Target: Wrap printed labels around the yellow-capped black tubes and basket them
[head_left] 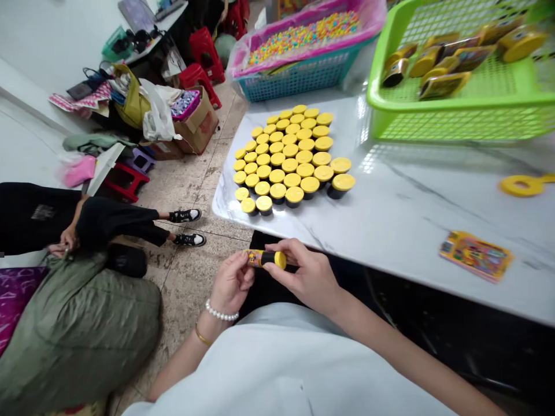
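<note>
At the far left of the frame, a co-worker in black clothing [43,219] sits with one hand [66,238] low near the lap and legs stretched out, ending in black-and-white sneakers [186,225] on the speckled tile floor [186,358]. Below that lie a folded purple cloth [15,297] and a bulging olive-green fabric sack [73,329]. Toward the upper left, a red plastic stool [195,78] stands near an open cardboard box [199,130].

At lower centre, the person's left hand [232,283], with a white pearl bracelet [221,311] and a thin gold bangle [202,334] at the wrist, is closed around the printed end of a small black tube with a yellow cap and a yellow label [265,259]. The person's right hand [306,274] grips the same tube from the other side, thumb and fingers closed near the cap, so the tube sits between both hands, just off the table edge.

Beyond it, on a white marble table [390,231], stands a tight cluster of black jars with yellow lids [288,156]. Behind them is a teal plastic basket [299,84] lined with pink and heaped with pastel beads [303,34]. To the right are a lime-green plastic basket [433,124] holding yellow-capped packaged tubes [446,58], a yellow ring-shaped plastic piece [522,185] and a colourful printed card [476,256].
</note>
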A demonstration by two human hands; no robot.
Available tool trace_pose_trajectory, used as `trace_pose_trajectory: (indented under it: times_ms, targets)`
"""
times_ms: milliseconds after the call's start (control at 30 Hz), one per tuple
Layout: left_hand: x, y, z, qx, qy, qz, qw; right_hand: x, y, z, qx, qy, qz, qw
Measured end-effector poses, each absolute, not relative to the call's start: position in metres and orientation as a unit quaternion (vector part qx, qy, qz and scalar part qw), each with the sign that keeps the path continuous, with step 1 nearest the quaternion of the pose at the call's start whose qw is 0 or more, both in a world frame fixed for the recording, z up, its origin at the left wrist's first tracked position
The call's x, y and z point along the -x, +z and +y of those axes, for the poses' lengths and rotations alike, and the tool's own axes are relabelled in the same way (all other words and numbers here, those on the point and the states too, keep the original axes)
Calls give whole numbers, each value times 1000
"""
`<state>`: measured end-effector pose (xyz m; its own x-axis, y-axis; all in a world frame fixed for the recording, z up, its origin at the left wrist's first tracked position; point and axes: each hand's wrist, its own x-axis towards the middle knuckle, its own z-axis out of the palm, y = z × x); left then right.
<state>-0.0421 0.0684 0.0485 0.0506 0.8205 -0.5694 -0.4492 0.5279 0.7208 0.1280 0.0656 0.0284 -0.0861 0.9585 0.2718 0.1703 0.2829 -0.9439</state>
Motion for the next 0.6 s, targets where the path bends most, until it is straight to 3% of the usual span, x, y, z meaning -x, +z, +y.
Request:
trace_pose_trajectory:
  times_ms: [367,600]
  targets:
    - [58,53,55,-265,493,517,648,-116,20,55,389,324,-602,618]
    - [72,41,57,-329,387,501,701,-107,26,55,389,394,-664,503]
